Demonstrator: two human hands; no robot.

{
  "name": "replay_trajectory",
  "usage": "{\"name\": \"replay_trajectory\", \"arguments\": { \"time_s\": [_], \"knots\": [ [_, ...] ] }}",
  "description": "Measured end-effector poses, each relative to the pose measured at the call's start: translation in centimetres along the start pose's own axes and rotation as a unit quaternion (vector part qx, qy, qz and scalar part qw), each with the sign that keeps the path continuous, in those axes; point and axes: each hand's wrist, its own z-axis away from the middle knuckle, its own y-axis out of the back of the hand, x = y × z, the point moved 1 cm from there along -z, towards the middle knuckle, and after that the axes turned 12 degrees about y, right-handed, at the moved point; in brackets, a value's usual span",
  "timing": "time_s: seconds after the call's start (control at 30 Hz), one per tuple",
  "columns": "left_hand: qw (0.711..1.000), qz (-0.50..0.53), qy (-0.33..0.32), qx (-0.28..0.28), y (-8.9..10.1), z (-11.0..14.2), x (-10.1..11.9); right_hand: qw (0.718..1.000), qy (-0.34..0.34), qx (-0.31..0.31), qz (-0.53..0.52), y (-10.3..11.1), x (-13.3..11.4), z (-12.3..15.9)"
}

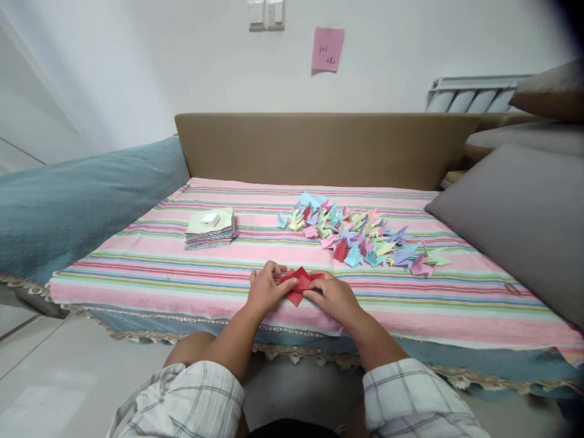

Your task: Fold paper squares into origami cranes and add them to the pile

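Observation:
A partly folded sheet of red origami paper [296, 296] lies near the front edge of the striped cloth. My left hand [267, 287] grips its left side, the thumb pressed on top near the middle. On the right side, my right hand [335, 296] pinches the paper between thumb and fingers. Creases and pointed flaps show at its centre, and the parts under my fingers are hidden. Beyond my hands spreads a pile of folded paper cranes [351, 234] in many colours. To the left stands a stack of square paper sheets [210, 237].
A small white box [210, 219] rests on the stack. The striped cloth [137, 267] covers the sofa seat. Grey cushions [515, 213] line the right, a blue armrest [91, 188] the left. Behind is a brown backrest [296, 149]. A small brownish item [513, 288] lies at right.

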Motion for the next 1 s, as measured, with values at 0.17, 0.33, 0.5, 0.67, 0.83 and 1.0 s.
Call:
{"name": "replay_trajectory", "arguments": {
  "time_s": [0.17, 0.33, 0.5, 0.67, 0.83, 1.0],
  "knots": [
    [1.0, 0.015, -0.002, 0.017, -0.1, -0.4, -0.2, 1.0, -0.006, -0.002, -0.001, -0.2, 0.0, -0.1],
    [0.994, -0.019, -0.105, -0.022, 0.5, -0.1, -0.5, 1.0, 0.0, -0.003, 0.0, -0.1, 0.0, -0.2],
    [0.987, -0.139, -0.081, -0.028, 0.4, 0.1, -0.8, 1.0, 0.0, -0.01, 0.006, 0.1, -0.4, -0.3],
    [0.985, -0.154, -0.076, -0.025, 0.3, -0.1, -1.1, 0.999, -0.009, 0.011, 0.031, -0.4, -0.8, -0.5],
    [0.984, -0.162, -0.078, 0.004, 0.2, -0.4, -1.6, 0.997, -0.031, 0.02, 0.062, -0.7, -1.2, -0.7],
    [0.979, -0.178, -0.094, 0.004, 0.2, -0.8, -1.6, 0.995, -0.034, 0.025, 0.094, -0.8, -1.3, -0.7]
  ]
}}
